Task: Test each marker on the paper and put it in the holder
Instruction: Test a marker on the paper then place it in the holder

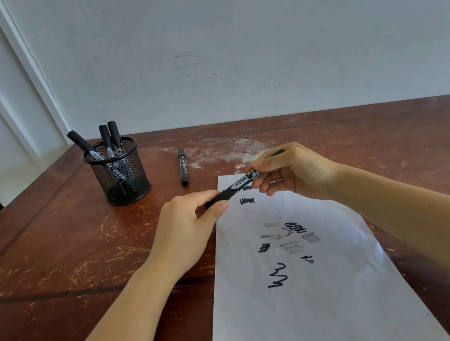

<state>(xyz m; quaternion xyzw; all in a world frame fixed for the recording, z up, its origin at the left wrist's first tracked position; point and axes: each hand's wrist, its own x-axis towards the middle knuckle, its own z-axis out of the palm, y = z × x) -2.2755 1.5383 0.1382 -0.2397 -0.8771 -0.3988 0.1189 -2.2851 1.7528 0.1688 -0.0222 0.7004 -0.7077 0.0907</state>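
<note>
A black marker with a white label is held slantwise above the top edge of the white paper. My right hand grips its barrel. My left hand pinches the lower, capped end between thumb and fingers. The paper carries several black and grey scribbles. A black mesh holder stands at the back left with three black markers upright in it. One more black marker lies on the table between the holder and the paper.
The worn brown wooden table has scratches and a pale scuffed patch behind the paper. A grey-white wall rises behind the table, and a white door frame stands at the left.
</note>
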